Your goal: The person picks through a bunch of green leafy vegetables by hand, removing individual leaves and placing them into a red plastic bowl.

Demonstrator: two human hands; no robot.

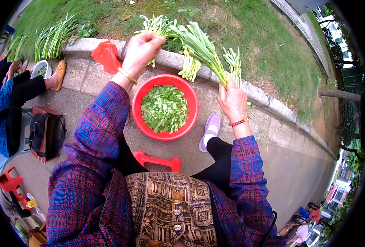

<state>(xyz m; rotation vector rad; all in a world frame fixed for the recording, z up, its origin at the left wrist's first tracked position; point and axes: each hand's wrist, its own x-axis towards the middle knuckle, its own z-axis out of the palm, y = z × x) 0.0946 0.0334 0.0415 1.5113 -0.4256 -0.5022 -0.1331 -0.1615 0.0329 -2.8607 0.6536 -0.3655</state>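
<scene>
My right hand (pixel 233 99) is closed round the stems of a bunch of leafy greens (pixel 201 47), its leaves pointing up and to the left. My left hand (pixel 143 51) has its fingers drawn together over a heap of pale green stalks (pixel 160 25) lying across the kerb; whether it grips any of them is hidden. Below and between the hands, a round red basin (pixel 195 96) stands on the pavement with cut green leaves (pixel 164 109) inside. Two more stalk bundles, one leaning on the kerb (pixel 190 66) and one behind my right hand (pixel 234 61), lie close by.
A red plastic bag (pixel 107 55) rests by the kerb (pixel 269 101). Nearer me is a low red stool (pixel 157 161). To the left sits another person (pixel 15 92) with a white bowl (pixel 42 69), beside a brown and black bag (pixel 46 133). More greens (pixel 57 39) lie on the grass.
</scene>
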